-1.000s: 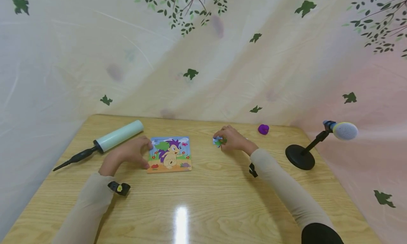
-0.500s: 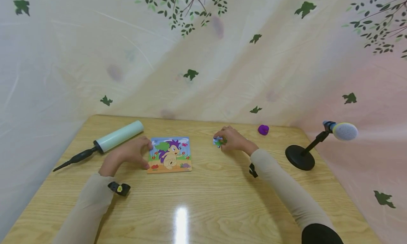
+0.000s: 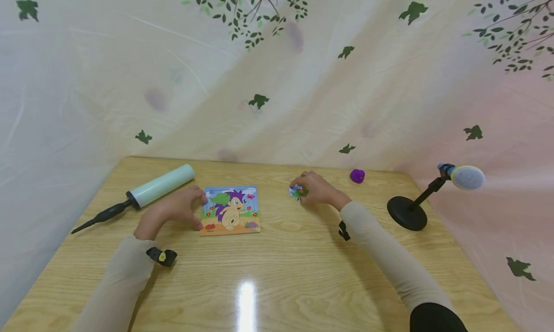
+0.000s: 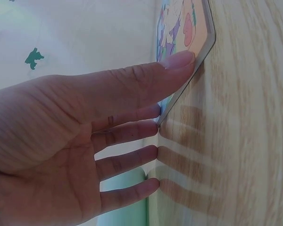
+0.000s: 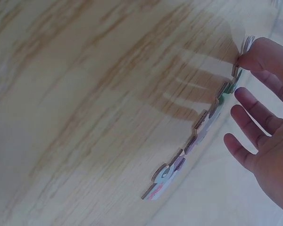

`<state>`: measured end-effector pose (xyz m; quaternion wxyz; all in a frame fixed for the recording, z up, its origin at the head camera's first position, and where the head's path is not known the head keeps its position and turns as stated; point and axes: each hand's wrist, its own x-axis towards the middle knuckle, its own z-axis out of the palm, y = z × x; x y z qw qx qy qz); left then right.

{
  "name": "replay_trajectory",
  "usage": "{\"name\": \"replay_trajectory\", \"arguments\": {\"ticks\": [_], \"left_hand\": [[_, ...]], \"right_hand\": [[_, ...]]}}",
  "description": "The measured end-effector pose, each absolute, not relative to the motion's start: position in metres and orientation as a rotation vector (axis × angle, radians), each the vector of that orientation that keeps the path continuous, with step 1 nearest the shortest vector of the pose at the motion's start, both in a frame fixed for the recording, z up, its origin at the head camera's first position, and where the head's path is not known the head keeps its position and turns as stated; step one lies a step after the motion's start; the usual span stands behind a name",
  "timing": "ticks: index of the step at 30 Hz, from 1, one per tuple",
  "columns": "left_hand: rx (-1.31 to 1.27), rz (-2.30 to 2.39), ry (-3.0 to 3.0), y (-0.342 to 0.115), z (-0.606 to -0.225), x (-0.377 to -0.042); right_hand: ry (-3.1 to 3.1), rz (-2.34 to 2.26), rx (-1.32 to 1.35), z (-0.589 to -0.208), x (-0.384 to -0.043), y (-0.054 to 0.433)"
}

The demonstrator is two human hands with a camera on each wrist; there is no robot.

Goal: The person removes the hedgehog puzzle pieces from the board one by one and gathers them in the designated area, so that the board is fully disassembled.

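Note:
A square picture puzzle board (image 3: 232,211) with a purple-haired hedgehog lies flat on the wooden table. My left hand (image 3: 177,208) is at its left side. In the left wrist view the thumb presses on the board's corner; the fingers are nearly straight, tips at the edge and on the table. Farther right, my right hand (image 3: 318,188) pinches a blue and green puzzle piece (image 3: 295,192) between thumb and index finger. The right wrist view shows several joined-looking pieces (image 5: 164,173) in a row on the table; the other fingers hang free of them.
A pale green hand pump (image 3: 162,185) with a black nozzle lies left of the board. A purple object (image 3: 358,176) sits near the back edge. A toy microphone (image 3: 468,177) on a black round-based stand (image 3: 407,213) stands at the right.

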<state>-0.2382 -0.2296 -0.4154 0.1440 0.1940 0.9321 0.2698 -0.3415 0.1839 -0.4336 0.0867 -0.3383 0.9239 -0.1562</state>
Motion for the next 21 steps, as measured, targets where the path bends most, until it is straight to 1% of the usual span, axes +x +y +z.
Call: {"name": "replay_trajectory", "arguments": {"ticks": [7, 14, 21], "left_hand": [[0.574, 0.764, 2.700, -0.230, -0.417, -0.240], [0.589, 0.774, 2.705, -0.231, -0.417, -0.239], [0.585, 0.774, 2.701, -0.232, -0.417, -0.238]], "right_hand": [[2.749, -0.468, -0.974, -0.432, -0.339, 0.180], [2.791, -0.485, -1.075, -0.428, -0.327, 0.165], [2.792, -0.591, -1.106, -0.427, -0.314, 0.142]]}}
